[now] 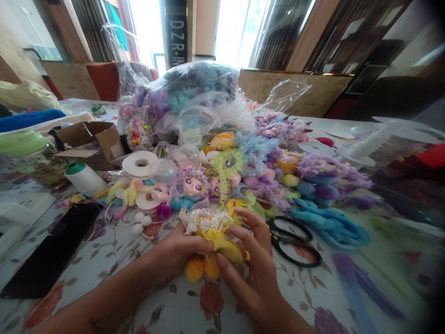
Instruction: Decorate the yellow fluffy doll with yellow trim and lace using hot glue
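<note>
A small yellow doll ornament is held low over the table, in front of me. Beaded, lacy white trim tops it, and orange-yellow pompoms hang at its lower edge. My left hand is closed on its left side, thumb across the front. On the other side, my right hand has its thumb and fingertips around the yellow fabric, fingers partly spread. Black-handled scissors lie just right of that hand, their blades partly hidden. A decorated doll head with purple trim sits beyond the ornament.
Behind, a plastic-wrapped heap of fluffy dolls rises. Blue yarn lies at right. At left are a black phone-like slab, a thread cone, a cardboard box and a ribbon spool. White beads lie near my left hand.
</note>
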Available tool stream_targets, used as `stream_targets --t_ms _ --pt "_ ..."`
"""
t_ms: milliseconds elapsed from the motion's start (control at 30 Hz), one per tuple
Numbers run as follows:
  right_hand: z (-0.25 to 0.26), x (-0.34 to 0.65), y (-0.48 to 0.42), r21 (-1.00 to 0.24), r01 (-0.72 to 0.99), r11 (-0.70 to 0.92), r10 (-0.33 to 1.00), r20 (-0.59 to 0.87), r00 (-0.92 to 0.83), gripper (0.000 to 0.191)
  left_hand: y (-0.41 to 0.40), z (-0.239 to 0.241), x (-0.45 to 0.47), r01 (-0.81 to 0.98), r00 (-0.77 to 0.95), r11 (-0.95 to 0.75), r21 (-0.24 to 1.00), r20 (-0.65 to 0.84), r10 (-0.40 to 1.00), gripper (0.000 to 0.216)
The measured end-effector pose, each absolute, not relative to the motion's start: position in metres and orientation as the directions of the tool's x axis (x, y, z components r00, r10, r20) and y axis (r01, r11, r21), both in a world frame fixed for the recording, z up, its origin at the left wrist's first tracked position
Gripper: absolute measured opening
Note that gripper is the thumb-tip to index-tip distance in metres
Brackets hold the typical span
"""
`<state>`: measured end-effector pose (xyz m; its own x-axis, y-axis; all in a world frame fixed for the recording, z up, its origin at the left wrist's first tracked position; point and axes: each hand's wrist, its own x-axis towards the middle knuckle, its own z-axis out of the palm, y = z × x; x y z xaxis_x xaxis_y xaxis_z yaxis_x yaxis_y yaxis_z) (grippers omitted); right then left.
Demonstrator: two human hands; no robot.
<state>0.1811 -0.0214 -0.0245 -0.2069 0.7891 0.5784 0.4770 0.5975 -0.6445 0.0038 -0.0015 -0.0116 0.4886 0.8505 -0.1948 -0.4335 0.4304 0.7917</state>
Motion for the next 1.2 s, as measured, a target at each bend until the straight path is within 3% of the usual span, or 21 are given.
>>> stream_targets --t_ms 233,600,833,1033,1200 --pt "-0.0223 0.1841 -0.026 -0.679 0.405 0.613 0.789 0.559 -0.256 0.025 -0.0011 -0.0109 0.0041 -0.404 0.477 0.407 0.819 -0.192 0.858 0.051" --pt "-0.0255 0.1795 -0.0209 -0.605 0.512 0.61 0.776 0.587 -0.231 0.025 0.0002 -0.0179 0.0017 -0.339 0.426 0.394 0.854 -0.234 0.874 0.048" --pt "-0.0223 0.1792 -0.023 -0.588 0.495 0.64 0.767 0.537 -0.353 0.03 -0.0005 -0.0157 0.0007 -0.245 0.363 0.369 0.897 -0.268 0.892 0.042" --pt "-0.0214 0.1805 -0.023 -0.597 0.514 0.616 0.765 0.608 -0.209 0.023 -0.0006 -0.0174 -0.0009 -0.276 0.356 0.355 0.893 -0.248 0.901 0.045" --pt "-0.0236 0.1796 -0.0216 -0.53 0.546 0.649 0.727 0.643 -0.241 0.027 -0.0007 -0.0173 -0.0015 -0.25 0.33 0.362 0.898 -0.273 0.904 0.042"
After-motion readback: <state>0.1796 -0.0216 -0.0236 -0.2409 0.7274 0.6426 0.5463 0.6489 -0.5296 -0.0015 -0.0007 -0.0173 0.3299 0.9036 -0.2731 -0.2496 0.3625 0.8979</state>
